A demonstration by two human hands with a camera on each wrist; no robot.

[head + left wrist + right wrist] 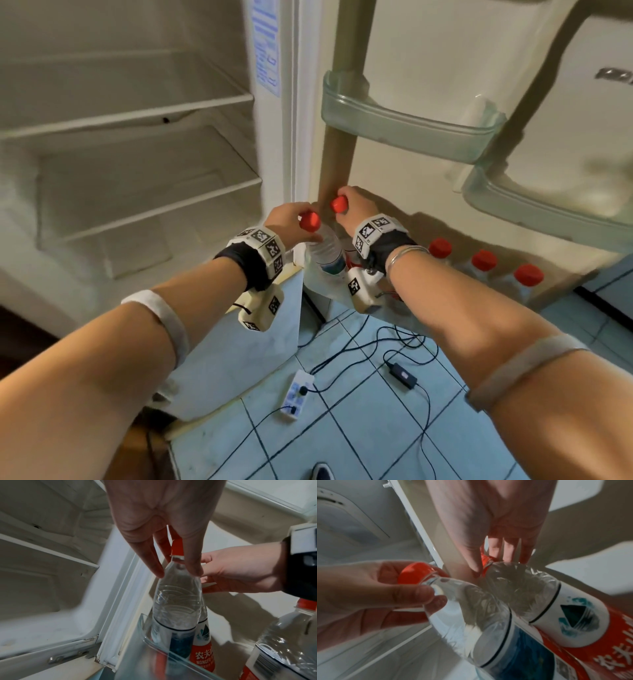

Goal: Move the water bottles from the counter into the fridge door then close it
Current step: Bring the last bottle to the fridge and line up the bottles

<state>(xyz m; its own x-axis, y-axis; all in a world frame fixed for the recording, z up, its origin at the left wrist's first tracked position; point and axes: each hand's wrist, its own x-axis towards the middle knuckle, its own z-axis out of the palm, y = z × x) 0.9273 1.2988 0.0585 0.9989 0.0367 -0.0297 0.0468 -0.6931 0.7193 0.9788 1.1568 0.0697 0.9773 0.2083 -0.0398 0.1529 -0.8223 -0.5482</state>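
Two clear water bottles with red caps stand side by side in the bottom door bin (145, 638). My left hand (291, 219) pinches the neck of the nearer bottle (176, 601) just under its cap (310, 221). My right hand (356, 205) grips the top of the farther bottle (530, 588) around its cap (339, 204). The nearer bottle (471, 608) leans slightly against the farther one. Three more red-capped bottles (484, 260) stand in the same bin to the right.
The fridge is open, with white shelves (137, 116) on the left. Two clear door bins (411, 126) (548, 205) hang above the bottles. On the tiled floor lie a power strip (298, 394), an adapter (404, 375) and cables.
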